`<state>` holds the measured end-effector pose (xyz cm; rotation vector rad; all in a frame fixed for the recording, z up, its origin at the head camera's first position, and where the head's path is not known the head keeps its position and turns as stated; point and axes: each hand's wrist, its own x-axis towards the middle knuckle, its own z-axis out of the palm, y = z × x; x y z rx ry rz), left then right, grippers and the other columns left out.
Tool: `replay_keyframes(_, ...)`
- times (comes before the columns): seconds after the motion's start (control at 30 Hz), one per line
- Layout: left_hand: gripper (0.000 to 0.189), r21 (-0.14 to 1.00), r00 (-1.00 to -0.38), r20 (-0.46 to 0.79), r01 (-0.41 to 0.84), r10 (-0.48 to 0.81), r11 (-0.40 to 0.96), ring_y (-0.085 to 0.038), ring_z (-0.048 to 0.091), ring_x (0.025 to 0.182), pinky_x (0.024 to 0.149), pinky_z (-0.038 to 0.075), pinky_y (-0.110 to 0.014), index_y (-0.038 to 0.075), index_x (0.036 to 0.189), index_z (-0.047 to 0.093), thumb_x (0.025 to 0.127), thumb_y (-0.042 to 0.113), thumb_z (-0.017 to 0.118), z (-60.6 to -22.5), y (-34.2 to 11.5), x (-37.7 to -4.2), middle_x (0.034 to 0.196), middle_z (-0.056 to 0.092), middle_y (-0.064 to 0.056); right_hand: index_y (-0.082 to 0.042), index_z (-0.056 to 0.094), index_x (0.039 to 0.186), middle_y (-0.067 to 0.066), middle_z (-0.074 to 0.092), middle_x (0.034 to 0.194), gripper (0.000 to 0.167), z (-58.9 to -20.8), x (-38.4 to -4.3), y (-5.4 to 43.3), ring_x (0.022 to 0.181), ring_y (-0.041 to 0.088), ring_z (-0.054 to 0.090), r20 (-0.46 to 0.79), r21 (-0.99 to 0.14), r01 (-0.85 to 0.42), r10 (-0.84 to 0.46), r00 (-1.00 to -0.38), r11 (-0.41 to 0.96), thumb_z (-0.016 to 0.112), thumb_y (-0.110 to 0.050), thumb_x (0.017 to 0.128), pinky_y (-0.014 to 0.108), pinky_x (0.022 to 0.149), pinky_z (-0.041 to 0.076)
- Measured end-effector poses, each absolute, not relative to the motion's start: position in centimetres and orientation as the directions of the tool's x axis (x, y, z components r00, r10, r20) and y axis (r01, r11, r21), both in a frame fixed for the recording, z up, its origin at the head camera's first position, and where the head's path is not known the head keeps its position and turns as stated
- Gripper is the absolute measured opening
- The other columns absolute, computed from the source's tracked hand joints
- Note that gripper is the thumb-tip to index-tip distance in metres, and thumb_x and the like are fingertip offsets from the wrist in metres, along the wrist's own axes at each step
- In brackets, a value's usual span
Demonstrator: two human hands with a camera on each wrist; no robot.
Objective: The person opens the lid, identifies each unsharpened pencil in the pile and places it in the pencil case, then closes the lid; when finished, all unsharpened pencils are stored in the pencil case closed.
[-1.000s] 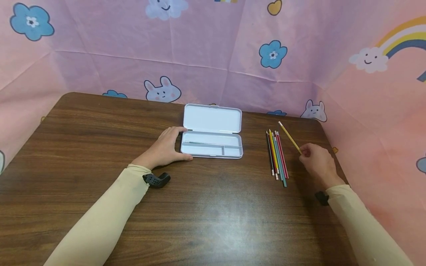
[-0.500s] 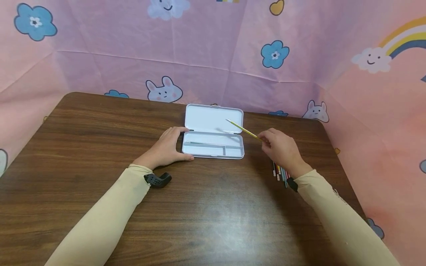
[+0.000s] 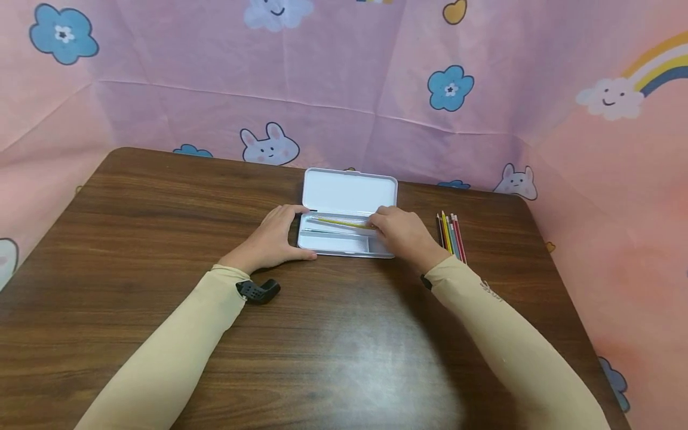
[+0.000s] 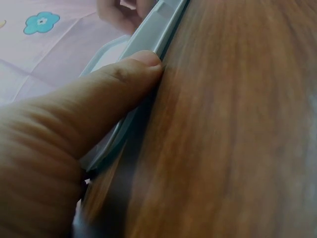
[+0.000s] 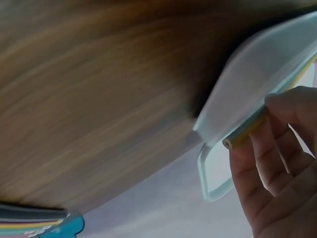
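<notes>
A white pencil case (image 3: pixel 333 243) lies with its lid (image 3: pixel 349 191) raised near the back of the table. My left hand (image 3: pixel 269 239) holds its left end, thumb along the front edge and fingers at the back corner. In the left wrist view the thumb (image 4: pixel 119 79) presses on the case's front wall. Between thumb and fingers, my right hand (image 3: pixel 405 236) pinches a yellow pencil (image 3: pixel 341 223) over the case's long back compartment. The right wrist view shows the pencil's near end (image 5: pixel 237 136) sticking out of the grip. A thin pale pencil (image 3: pixel 333 232) lies in that same compartment.
Several pencils (image 3: pixel 451 236) of mixed colours lie side by side to the right of the case, partly hidden by the right forearm. A patterned pink cloth (image 3: pixel 344 89) hangs behind the brown wooden table (image 3: pixel 322 346).
My right hand has carried the yellow pencil leftward from beside the pencil pile to over the case and lowered it. The left hand keeps its hold on the case.
</notes>
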<state>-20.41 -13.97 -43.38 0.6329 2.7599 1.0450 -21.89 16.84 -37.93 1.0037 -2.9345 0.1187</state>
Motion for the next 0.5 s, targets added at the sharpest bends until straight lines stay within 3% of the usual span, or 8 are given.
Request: replay_keyframes(0.5, 0.105, 0.646, -0.908, 0.023, 0.332, 0.418, 0.687, -0.031, 0.031, 0.149, 0.125, 0.019, -0.053, 0.01, 0.157, 0.035, 0.079, 0.059, 0.085, -43.4, -13.9, -20.4, 0.158, 0.039, -0.012, -0.019, 0.079, 0.116, 0.001, 0.073, 0.105, 0.028, -38.4, -23.1, 15.6, 0.096, 0.017, 0.069, -0.012, -0.105, -0.618, -0.623, -0.782, 0.779, 0.06, -0.005, 0.101, 0.04, 0.078, 0.059)
